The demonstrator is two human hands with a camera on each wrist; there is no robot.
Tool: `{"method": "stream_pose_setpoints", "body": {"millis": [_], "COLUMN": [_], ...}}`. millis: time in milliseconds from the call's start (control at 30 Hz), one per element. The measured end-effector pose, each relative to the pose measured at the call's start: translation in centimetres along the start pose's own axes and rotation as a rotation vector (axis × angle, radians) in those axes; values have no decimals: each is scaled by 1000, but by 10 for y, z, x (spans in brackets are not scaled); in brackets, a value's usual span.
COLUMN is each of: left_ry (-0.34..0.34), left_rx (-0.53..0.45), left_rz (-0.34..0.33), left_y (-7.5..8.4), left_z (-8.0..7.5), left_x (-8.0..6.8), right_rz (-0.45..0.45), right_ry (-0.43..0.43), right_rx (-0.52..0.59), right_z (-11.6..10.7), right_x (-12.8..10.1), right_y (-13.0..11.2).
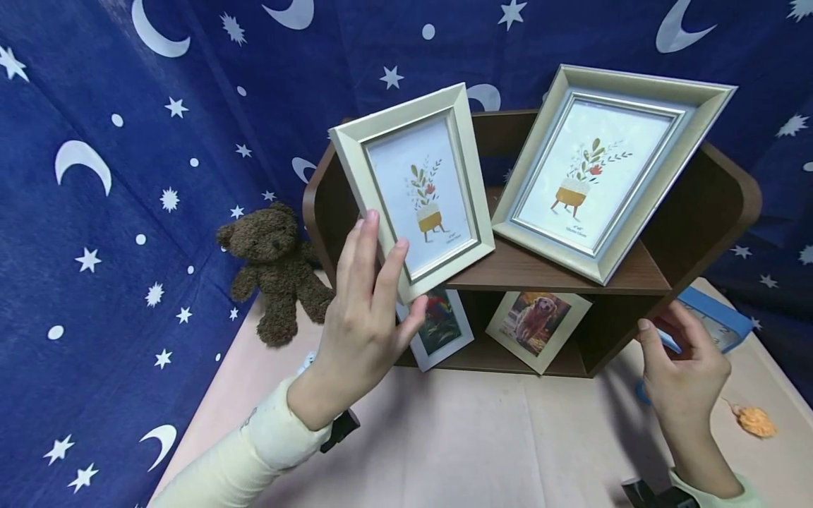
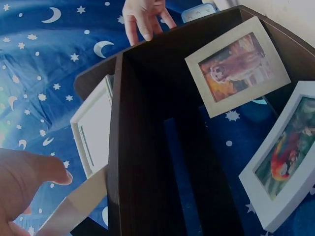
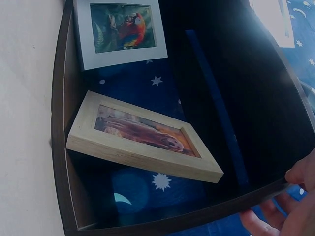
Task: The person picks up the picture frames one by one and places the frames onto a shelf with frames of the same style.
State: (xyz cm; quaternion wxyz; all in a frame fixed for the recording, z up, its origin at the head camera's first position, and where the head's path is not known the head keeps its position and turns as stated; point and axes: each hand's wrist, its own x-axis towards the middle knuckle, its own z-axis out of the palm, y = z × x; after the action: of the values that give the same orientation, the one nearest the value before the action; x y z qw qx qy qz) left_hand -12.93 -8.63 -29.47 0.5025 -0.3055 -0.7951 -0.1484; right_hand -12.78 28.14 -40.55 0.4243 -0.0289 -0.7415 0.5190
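Note:
My left hand (image 1: 365, 321) is at the lower left corner of a cream picture frame (image 1: 470, 176), its fingers nearly straight along the frame's side. The frame leans on the upper level of a dark brown shelf (image 1: 571, 271) and shows a potted plant print. In the left wrist view, the thumb stands beside the frame's edge (image 2: 81, 201). My right hand (image 1: 689, 367) holds the shelf's right side panel, thumb at the front edge and fingers outside. A larger champagne-coloured frame (image 1: 635, 243) leans on the upper level at the right.
Below, a white parrot picture frame (image 1: 466, 339) and a wooden dog picture frame (image 1: 540, 363) stand tilted. A brown teddy bear (image 1: 276, 271) sits left of the shelf. Right of it are a blue clock (image 1: 718, 314) and an orange yarn-like piece (image 1: 756, 421). A starry blue cloth (image 1: 209, 176) hangs behind.

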Motion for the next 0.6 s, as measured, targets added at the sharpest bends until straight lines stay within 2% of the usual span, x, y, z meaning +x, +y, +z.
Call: {"method": "stream_pose_setpoints", "body": {"millis": [233, 600], "left_ry": [-40, -140], "left_rx": [51, 32], "left_rz": [-6, -61], "left_y": [-7, -22], "left_z": [5, 8], "left_x": [2, 7], "right_rz": [-5, 2], "right_ry": [1, -3], "right_rx": [22, -34], "right_z": [-1, -1], "right_x": [0, -1], "right_y": [0, -1]}}
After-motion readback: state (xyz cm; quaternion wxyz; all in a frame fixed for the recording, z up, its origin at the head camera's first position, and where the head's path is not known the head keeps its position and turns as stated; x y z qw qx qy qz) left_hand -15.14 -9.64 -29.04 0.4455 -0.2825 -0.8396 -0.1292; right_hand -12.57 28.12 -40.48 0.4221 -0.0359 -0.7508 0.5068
